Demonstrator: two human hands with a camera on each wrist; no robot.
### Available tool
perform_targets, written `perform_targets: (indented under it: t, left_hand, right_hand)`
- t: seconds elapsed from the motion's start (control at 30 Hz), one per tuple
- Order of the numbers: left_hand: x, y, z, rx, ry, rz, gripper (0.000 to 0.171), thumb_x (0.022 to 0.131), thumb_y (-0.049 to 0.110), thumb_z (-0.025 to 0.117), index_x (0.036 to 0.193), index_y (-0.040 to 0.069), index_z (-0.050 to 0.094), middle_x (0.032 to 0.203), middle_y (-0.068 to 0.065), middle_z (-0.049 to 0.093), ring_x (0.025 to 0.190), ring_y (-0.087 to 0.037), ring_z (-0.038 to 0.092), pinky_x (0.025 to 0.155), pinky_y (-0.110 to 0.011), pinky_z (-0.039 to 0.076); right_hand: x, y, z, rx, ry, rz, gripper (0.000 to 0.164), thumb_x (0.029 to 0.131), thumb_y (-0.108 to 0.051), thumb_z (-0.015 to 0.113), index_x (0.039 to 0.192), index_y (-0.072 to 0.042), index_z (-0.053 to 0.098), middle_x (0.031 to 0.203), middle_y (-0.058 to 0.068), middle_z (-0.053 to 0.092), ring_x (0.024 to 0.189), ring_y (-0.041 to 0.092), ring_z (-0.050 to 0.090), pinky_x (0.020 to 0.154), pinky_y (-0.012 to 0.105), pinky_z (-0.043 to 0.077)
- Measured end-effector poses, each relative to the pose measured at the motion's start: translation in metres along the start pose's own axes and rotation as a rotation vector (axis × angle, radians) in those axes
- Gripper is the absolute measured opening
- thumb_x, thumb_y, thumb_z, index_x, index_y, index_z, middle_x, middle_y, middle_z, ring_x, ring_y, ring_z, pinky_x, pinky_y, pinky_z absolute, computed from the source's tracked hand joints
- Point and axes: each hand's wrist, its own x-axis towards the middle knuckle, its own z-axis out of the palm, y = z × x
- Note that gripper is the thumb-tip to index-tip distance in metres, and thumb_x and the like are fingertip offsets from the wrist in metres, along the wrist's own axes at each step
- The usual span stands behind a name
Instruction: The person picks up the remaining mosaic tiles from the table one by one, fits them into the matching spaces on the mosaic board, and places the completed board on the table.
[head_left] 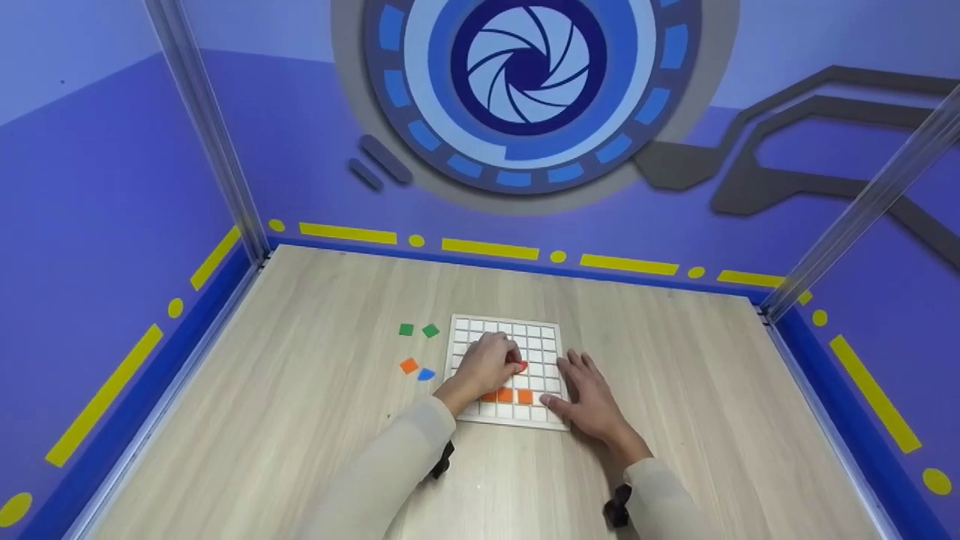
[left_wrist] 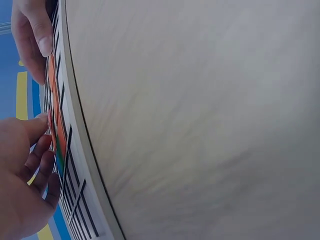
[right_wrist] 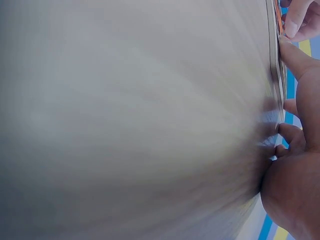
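A white grid board (head_left: 549, 345) with square cells lies on the table. My left hand (head_left: 484, 366) reaches over its middle and pinches a small red piece (head_left: 523, 366) between thumb and fingers, just at the board's surface. Orange square tiles (head_left: 525, 397) sit in a row of cells nearer to me, partly hidden by the left wrist. In the left wrist view a green piece (left_wrist: 60, 157) shows beside the orange ones. At the board's right edge rests my right hand (head_left: 595, 401), its fingers spread along the side and its thumb on the board's near right part.
To the left of the board lie two green tiles (head_left: 406, 329), an orange tile (head_left: 409, 365) and a blue rounded piece (head_left: 426, 374). The wooden table (head_left: 300, 360) is bounded by blue printed walls (head_left: 300, 142) at the back and sides.
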Motion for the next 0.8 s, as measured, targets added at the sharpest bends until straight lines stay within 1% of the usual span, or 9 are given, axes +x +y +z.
perform_targets:
  t: [0.13, 0.27, 0.4, 0.57, 0.67, 0.8]
  left_hand:
    - [0.0008, 0.0017, 0.001, -0.01, 0.003, -0.012, 0.008, 0.098, 0.025, 0.079, 0.1, 0.017, 0.078, 0.097, 0.007, 0.06, 0.092, -0.012, 0.056, 0.083, -0.031, 0.051]
    - [0.0005, 0.0026, 0.0016, -0.019, 0.008, -0.017, 0.008, 0.098, 0.025, 0.08, 0.098, 0.018, 0.077, 0.096, 0.008, 0.059, 0.094, -0.013, 0.054, 0.082, -0.032, 0.05]
    - [0.0011, 0.0021, 0.0016, -0.048, 0.025, -0.023, 0.008, 0.096, 0.024, 0.082, 0.096, 0.017, 0.077, 0.093, 0.007, 0.059, 0.089, -0.011, 0.055, 0.079, -0.03, 0.05]
    - [0.0017, 0.0029, -0.0002, -0.107, 0.004, -0.063, 0.01, 0.094, 0.023, 0.084, 0.094, 0.017, 0.076, 0.093, 0.005, 0.058, 0.084, -0.009, 0.054, 0.076, -0.028, 0.049]
    - [0.0017, 0.0037, -0.0016, -0.117, -0.005, -0.08, 0.011, 0.094, 0.024, 0.084, 0.095, 0.016, 0.076, 0.094, 0.005, 0.058, 0.084, -0.009, 0.054, 0.077, -0.028, 0.05]
    - [0.0022, 0.0027, -0.0022, -0.12, -0.003, -0.087, 0.012, 0.094, 0.025, 0.084, 0.094, 0.017, 0.076, 0.093, 0.006, 0.059, 0.083, -0.009, 0.055, 0.077, -0.029, 0.05]
  right_hand:
    - [-0.0002, -0.0003, 0.0001, -0.004, 0.0, 0.001, 0.084, 0.095, -0.047, 0.077, 0.16, -0.006, 0.045, 0.172, 0.018, 0.025, 0.161, 0.042, 0.011, 0.125, 0.064, 0.015]
    - [-0.0005, -0.0003, 0.0003, -0.004, 0.001, 0.006, 0.084, 0.095, -0.048, 0.077, 0.16, -0.006, 0.044, 0.173, 0.017, 0.025, 0.161, 0.042, 0.011, 0.125, 0.064, 0.015]
    - [-0.0001, 0.0, 0.0005, 0.001, 0.001, -0.001, 0.084, 0.095, -0.048, 0.077, 0.161, -0.006, 0.044, 0.173, 0.018, 0.025, 0.161, 0.042, 0.01, 0.125, 0.064, 0.014]
    - [-0.0004, 0.0006, 0.0007, 0.004, 0.004, -0.008, 0.085, 0.095, -0.048, 0.078, 0.16, -0.005, 0.044, 0.172, 0.019, 0.025, 0.161, 0.043, 0.011, 0.125, 0.065, 0.014]
    - [-0.0005, 0.0007, 0.001, 0.009, 0.005, -0.007, 0.086, 0.094, -0.048, 0.078, 0.16, -0.005, 0.044, 0.172, 0.019, 0.025, 0.161, 0.043, 0.01, 0.125, 0.065, 0.014]
    - [-0.0002, 0.0006, 0.001, 0.012, 0.002, -0.004, 0.087, 0.094, -0.049, 0.078, 0.161, -0.006, 0.043, 0.173, 0.018, 0.024, 0.161, 0.042, 0.009, 0.126, 0.064, 0.013]
